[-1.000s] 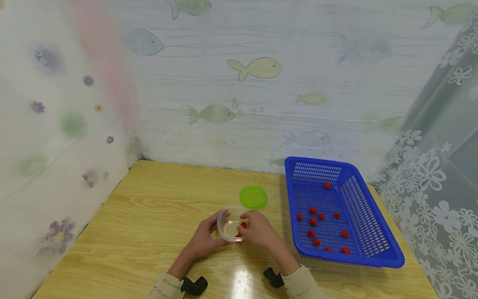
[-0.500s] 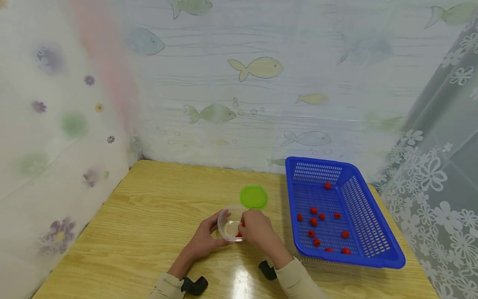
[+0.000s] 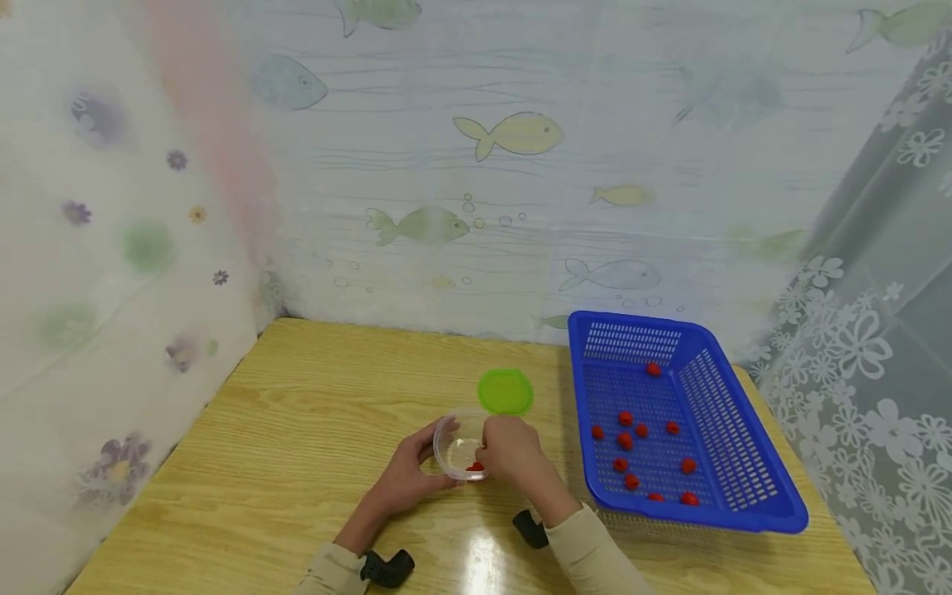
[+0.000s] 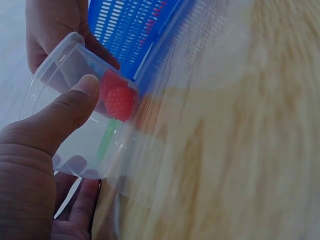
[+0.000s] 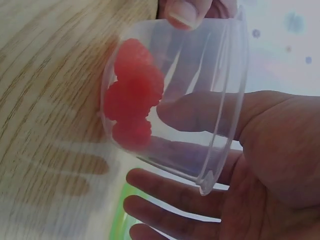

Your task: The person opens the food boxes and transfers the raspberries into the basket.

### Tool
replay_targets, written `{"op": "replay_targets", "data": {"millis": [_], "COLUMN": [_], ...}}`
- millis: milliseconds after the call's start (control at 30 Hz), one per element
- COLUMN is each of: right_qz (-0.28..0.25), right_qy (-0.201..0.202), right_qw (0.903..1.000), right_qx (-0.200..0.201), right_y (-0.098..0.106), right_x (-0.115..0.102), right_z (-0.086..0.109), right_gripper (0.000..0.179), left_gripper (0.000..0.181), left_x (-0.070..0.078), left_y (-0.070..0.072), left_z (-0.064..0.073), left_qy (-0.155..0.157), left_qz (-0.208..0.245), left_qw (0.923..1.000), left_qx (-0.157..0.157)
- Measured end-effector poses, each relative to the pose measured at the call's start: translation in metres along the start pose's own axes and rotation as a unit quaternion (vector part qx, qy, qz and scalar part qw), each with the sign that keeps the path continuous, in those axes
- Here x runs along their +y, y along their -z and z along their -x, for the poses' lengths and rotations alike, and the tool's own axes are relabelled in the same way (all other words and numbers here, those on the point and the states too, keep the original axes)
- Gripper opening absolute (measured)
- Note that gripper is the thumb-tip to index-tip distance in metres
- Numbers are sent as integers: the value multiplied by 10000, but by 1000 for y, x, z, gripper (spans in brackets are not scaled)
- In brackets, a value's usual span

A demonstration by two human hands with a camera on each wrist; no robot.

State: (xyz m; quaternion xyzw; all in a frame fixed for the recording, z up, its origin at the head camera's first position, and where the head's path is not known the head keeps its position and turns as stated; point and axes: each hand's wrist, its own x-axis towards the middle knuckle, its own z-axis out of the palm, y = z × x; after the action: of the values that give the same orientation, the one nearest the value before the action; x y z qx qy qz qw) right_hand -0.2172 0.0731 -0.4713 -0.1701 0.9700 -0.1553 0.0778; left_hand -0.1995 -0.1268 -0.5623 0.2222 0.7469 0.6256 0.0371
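Observation:
My left hand point(image 3: 411, 473) holds a clear plastic container point(image 3: 455, 450) upright on the table, thumb on one side and fingers round the other. Red raspberries point(image 4: 120, 102) lie at its bottom; the right wrist view shows several raspberries point(image 5: 132, 90) clustered against one side. My right hand point(image 3: 511, 450) reaches over the rim. In the right wrist view its thumb point(image 5: 195, 112) is inside, the tip next to the raspberries, while the other visible fingers point(image 5: 175, 195) stretch out loosely along the outside. No raspberry shows between thumb and fingers.
A blue perforated basket point(image 3: 766, 519) with several raspberries point(image 3: 625, 441) scattered on its floor stands to the right. Just behind the container lies a green lid point(image 3: 505, 392). Everything is on a wooden table point(image 3: 327, 388), with a fish-patterned curtain point(image 3: 416, 289) behind it.
My right hand has moved slightly left and deeper into the container. The raspberry seen at its fingertips earlier is now hidden from the head view. My left hand has kept its hold.

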Motion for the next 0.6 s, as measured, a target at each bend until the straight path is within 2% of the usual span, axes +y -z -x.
{"op": "replay_targets", "data": {"millis": [300,600], "right_qz": [-186,358], "right_qy": [5,-138], "right_qw": [9995,9987], "right_qx": [-243,-337], "right_y": [2,5], "right_x": [-1,-6], "right_z": [-2,-4], "right_gripper": [27,29], "left_gripper": [90,89], "left_x": [2,2], "left_y": [1,0], "left_z": [0,1], "left_qy": [0,-70], "left_qz": [-7,-53], "left_qw": [10000,9999], "left_qx": [32,-56]}}
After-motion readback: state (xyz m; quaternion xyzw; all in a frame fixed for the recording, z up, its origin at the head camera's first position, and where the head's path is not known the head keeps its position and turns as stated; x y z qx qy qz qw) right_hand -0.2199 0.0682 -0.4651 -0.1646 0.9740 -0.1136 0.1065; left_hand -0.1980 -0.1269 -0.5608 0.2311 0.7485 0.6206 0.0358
